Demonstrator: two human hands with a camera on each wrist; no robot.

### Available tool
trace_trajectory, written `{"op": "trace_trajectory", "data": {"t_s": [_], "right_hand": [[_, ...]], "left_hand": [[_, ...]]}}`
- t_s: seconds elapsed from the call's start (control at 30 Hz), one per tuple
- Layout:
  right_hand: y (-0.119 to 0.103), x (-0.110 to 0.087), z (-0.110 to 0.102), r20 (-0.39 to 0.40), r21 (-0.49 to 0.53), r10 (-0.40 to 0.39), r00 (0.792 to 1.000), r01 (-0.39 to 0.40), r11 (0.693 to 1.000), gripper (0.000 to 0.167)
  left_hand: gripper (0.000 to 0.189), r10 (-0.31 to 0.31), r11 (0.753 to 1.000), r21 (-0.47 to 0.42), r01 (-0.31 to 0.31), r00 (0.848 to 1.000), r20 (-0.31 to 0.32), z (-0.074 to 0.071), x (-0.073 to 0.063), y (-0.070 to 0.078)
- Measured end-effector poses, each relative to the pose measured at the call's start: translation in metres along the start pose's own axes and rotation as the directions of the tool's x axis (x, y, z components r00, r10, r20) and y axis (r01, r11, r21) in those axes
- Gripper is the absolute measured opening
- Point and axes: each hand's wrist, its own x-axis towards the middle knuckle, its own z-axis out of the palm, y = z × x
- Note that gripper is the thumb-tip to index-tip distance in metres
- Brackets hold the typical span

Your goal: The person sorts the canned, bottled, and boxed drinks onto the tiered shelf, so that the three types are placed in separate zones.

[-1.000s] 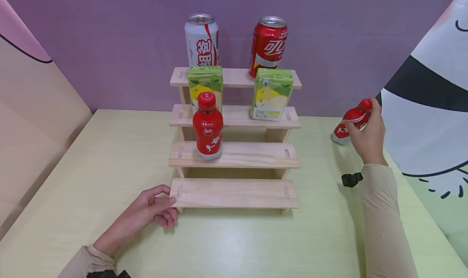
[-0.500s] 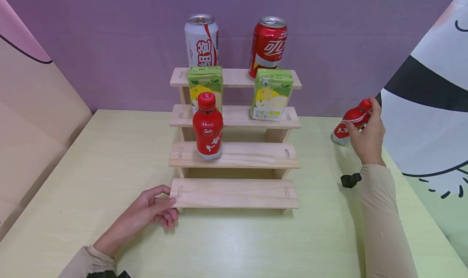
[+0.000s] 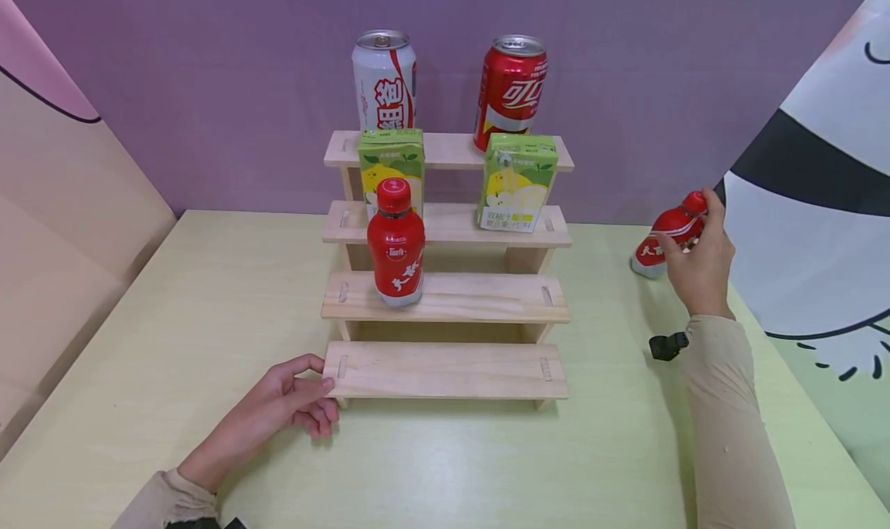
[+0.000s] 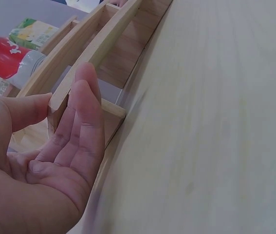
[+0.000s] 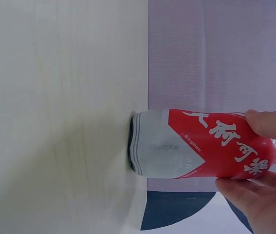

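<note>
My left hand (image 3: 281,398) pinches the front left corner of a stepped wooden display rack (image 3: 445,371). In the left wrist view the thumb presses the board's edge (image 4: 60,100) from one side, with the fingers along the other. At the far right, my right hand (image 3: 701,262) grips a red cola bottle (image 3: 670,235) by its upper part. That bottle leans toward the hand, its grey-white base (image 5: 152,144) right at the tabletop in the right wrist view. A matching red bottle (image 3: 396,251) stands upright on the rack's second step from the front, toward the left.
Two green juice cartons (image 3: 518,185) stand on the third step, the left one partly hidden behind the upright bottle. On the top step are a white can (image 3: 385,81) and a red can (image 3: 511,93). A purple backdrop (image 3: 264,96) rises behind the pale table (image 3: 445,475).
</note>
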Motion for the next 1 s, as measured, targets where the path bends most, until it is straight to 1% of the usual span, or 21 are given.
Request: {"op": "trace_trajectory", "data": {"t_s": [0.13, 0.23, 0.4, 0.53, 0.63, 0.77, 0.87, 1.0], "right_hand": [[-0.001, -0.001, -0.001, 0.000, 0.004, -0.002, 1.000, 0.002, 1.000, 0.087], [-0.007, -0.002, -0.005, 0.003, -0.002, -0.015, 1.000, 0.015, 1.000, 0.087], [-0.028, -0.005, -0.014, -0.004, 0.004, -0.047, 0.999, 0.047, 0.999, 0.085], [-0.047, -0.010, -0.013, 0.006, 0.000, -0.090, 0.996, 0.090, 0.996, 0.085], [-0.056, -0.015, -0.010, 0.019, -0.013, -0.126, 0.992, 0.127, 0.992, 0.086], [-0.062, -0.024, -0.007, 0.043, -0.034, -0.210, 0.977, 0.211, 0.977, 0.089], [-0.069, -0.032, -0.005, 0.059, -0.050, -0.281, 0.958, 0.284, 0.958, 0.092], [-0.080, -0.040, -0.005, 0.076, -0.040, -0.341, 0.937, 0.344, 0.938, 0.094]], "left_hand": [[0.023, 0.003, 1.000, 0.002, -0.003, 1.000, 0.003, 0.001, 0.000, 0.000], [0.023, 0.013, 1.000, 0.006, -0.013, 1.000, 0.012, 0.001, 0.002, 0.000], [0.023, 0.014, 1.000, 0.012, -0.014, 1.000, 0.016, 0.000, 0.005, 0.001], [0.022, 0.006, 1.000, -0.001, -0.006, 1.000, 0.017, 0.000, 0.004, 0.000], [0.021, 0.009, 1.000, -0.010, -0.009, 1.000, 0.022, 0.001, 0.004, -0.001], [0.021, 0.005, 1.000, -0.007, -0.005, 1.000, 0.021, 0.001, 0.002, 0.000], [0.022, -0.001, 1.000, -0.003, 0.002, 1.000, 0.016, 0.000, 0.001, 0.001], [0.022, -0.005, 1.000, -0.005, 0.005, 1.000, 0.015, -0.001, 0.000, 0.001]]}}
